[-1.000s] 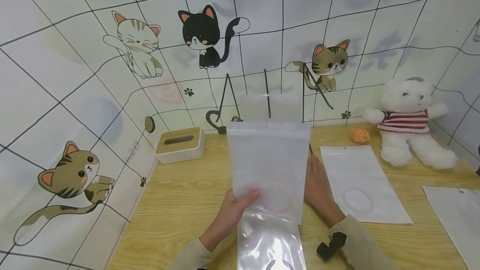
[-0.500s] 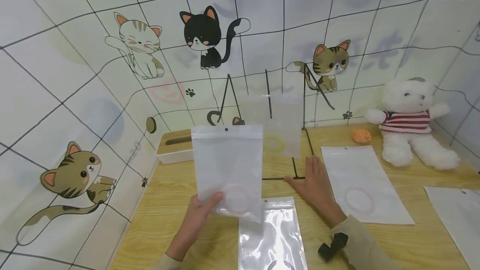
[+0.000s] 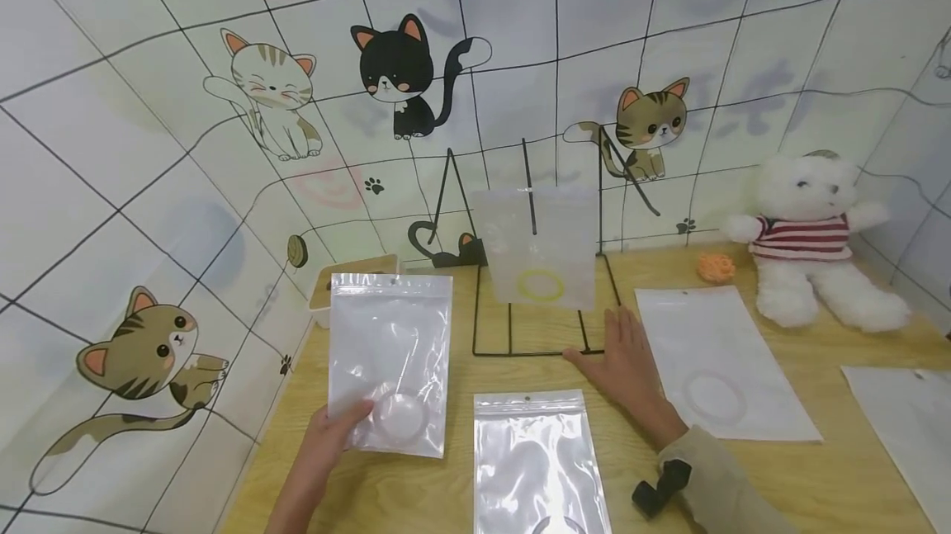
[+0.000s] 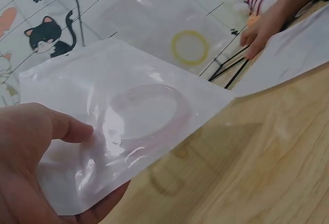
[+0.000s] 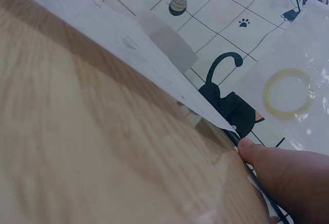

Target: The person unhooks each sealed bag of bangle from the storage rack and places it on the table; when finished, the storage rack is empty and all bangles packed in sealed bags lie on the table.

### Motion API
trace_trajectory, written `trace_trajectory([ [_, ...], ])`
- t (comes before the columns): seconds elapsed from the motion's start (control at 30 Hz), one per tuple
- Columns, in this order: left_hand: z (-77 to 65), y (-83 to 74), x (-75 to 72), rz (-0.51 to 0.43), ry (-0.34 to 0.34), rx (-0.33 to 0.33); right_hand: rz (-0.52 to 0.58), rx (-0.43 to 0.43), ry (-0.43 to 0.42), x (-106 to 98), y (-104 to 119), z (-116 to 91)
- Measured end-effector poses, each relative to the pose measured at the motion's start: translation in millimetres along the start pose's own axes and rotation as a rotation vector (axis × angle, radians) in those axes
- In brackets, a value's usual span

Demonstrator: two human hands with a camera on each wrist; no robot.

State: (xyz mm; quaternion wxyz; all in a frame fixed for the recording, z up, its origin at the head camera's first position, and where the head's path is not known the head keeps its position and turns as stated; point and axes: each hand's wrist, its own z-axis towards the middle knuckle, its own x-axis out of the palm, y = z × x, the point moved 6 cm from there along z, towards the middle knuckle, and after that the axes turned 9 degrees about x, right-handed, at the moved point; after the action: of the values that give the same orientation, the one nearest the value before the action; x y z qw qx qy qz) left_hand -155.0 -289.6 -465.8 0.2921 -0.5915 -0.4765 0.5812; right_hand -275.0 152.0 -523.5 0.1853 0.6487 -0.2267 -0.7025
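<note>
My left hand (image 3: 321, 435) holds a white zip bag (image 3: 390, 344) at its lower left corner, thumb across the front and fingers behind. A pale pinkish ring (image 4: 184, 112) shows through this bag in the left wrist view. My right hand (image 3: 627, 369) rests at the front right corner of a black wire rack (image 3: 538, 354), fingers straight and thumb spread along its base. On the rack hangs a translucent zip bag (image 3: 505, 229) with a yellow ring (image 3: 541, 271) inside. Another shiny zip bag (image 3: 531, 443) lies on the table in front of the rack.
Two more white bags lie to the right, one nearer (image 3: 706, 336) and one at the far right (image 3: 902, 427). A tissue box (image 3: 322, 295) stands behind the held bag. An orange ball (image 3: 716, 267) and a white teddy bear (image 3: 798, 241) sit by the wall.
My left hand has carried the zip bag left and lower, uncovering the rack and the hanging bag. My right hand stays at the rack's corner.
</note>
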Motion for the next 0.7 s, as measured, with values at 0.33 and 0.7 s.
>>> trace_trajectory([
  [0.33, -7.8, 43.5, -62.3, 0.056, 0.017, -0.126, -0.021, -0.015, -0.009, -2, 3, 3],
  [0.7, -8.4, 80.5, -91.8, 0.104, 0.066, -0.210, -0.010, -0.019, -0.025, -1, 0, 1],
])
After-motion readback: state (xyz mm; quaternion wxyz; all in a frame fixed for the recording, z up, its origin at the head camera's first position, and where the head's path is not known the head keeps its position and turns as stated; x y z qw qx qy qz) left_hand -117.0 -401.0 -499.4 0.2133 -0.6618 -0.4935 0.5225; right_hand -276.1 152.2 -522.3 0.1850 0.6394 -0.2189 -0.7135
